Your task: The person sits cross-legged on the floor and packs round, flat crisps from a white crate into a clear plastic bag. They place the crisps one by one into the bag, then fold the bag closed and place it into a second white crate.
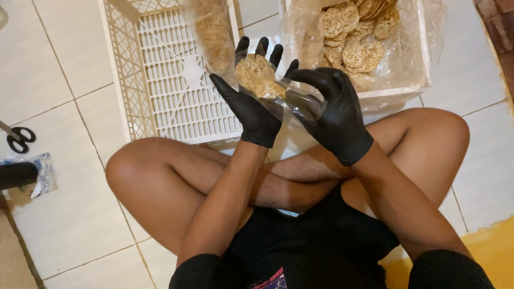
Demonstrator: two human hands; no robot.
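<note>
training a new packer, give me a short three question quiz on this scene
1. True or false: both hands wear black gloves.
2. What does the left hand hold? A) scissors B) round beige cracker in a clear plastic bag C) crate
3. Which side of the white plastic lattice crate do the black-handled scissors lie?

Key:
1. True; the right hand is gloved too.
2. B, the round beige cracker.
3. Its left, on the white tiled floor.
</note>
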